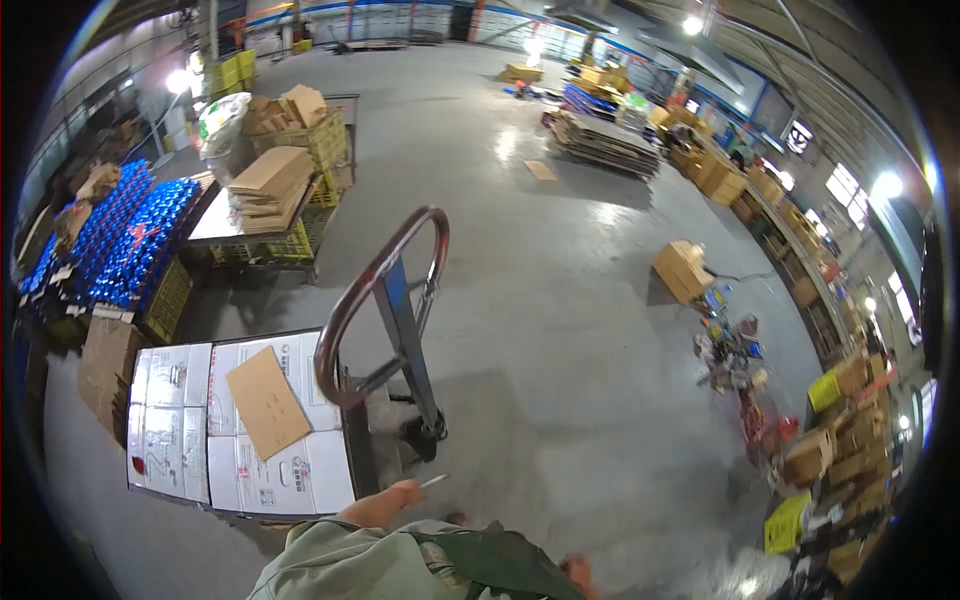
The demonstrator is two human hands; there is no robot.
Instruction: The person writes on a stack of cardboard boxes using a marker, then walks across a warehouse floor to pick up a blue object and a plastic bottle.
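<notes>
My left hand is closed on a slim white stick, perhaps a pen. It is beside the near right corner of a block of white cartons. A flat brown cardboard piece lies on top of them. Just beyond the hand rises a pallet jack with a dark looped handle, apart from my fingers. At the lower edge, my right hand hangs low over the floor beside my green clothing. It is small and blurred, and its fingers cannot be made out.
Left stand a table with stacked cardboard, yellow crates and shiny blue packs. A brown box and scattered clutter lie on the grey floor at right. Flat sheets are piled farther off.
</notes>
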